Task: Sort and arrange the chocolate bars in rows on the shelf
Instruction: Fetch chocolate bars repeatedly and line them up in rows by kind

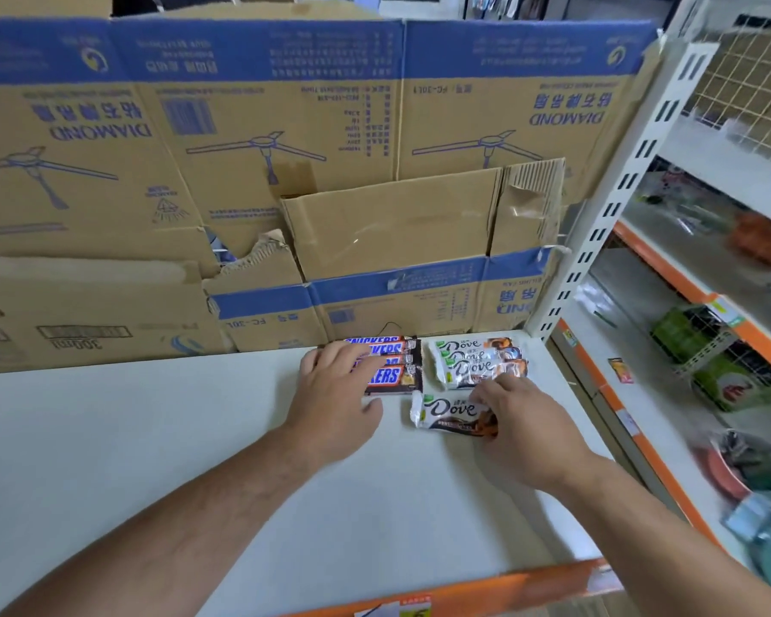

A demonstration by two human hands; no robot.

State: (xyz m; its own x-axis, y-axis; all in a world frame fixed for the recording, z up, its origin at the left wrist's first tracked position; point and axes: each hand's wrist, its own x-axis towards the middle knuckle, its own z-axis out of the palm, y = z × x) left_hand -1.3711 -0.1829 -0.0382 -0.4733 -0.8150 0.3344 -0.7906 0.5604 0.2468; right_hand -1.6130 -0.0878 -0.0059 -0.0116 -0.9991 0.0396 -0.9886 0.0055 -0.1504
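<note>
Several dark Snickers bars (397, 362) lie side by side in a row at the back of the white shelf (130, 438). My left hand (334, 394) rests flat on their left ends, fingers spread. To the right, three white Dove bars (472, 360) are stacked in a row against the cardboard. A fourth Dove bar (448, 411) lies just in front of them, apart from the row. My right hand (521, 420) pinches its right end between thumb and fingers.
Flattened cardboard boxes (286, 149) printed "DIAMOND" form a wall behind the shelf. A white slotted upright (615, 202) stands at the back right corner. Neighbouring orange-edged shelves (668, 411) with packaged goods run along the right. An orange strip (486, 590) marks the shelf's front edge.
</note>
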